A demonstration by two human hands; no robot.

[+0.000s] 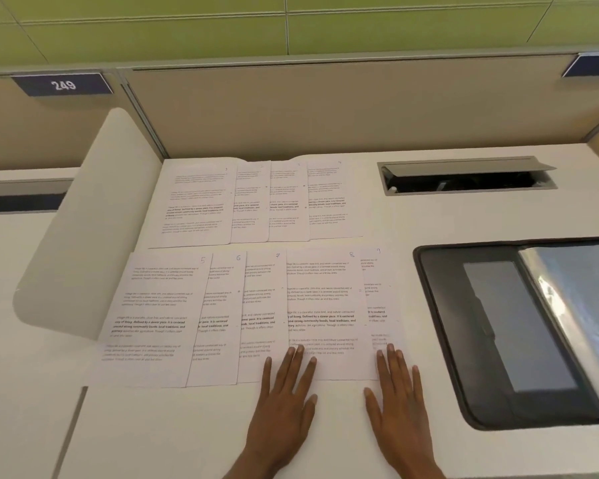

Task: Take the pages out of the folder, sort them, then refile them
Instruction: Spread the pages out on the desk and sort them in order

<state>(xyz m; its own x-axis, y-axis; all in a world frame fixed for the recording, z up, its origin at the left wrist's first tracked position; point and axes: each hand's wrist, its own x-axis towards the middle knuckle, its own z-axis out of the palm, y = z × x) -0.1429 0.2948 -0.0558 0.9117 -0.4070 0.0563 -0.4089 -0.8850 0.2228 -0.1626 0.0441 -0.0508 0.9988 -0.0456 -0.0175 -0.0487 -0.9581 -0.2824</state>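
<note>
- Head view: your left hand (pixel 284 392) and right hand (pixel 400 397) lie flat, fingers spread, gripping nothing, fingertips on page 8 (pixel 325 305).
- Near row of pages (pixel 153 319) overlaps on the bench (pixel 187 437); folder (pixel 464 340) open at right.
- Far row (pixel 201 202) lies beyond.

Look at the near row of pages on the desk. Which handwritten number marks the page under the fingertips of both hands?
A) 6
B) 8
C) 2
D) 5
B: the left hand and the right hand both rest fingertips on the lower edge of the page marked 8, which lies on top between pages 7 and 9.
</note>
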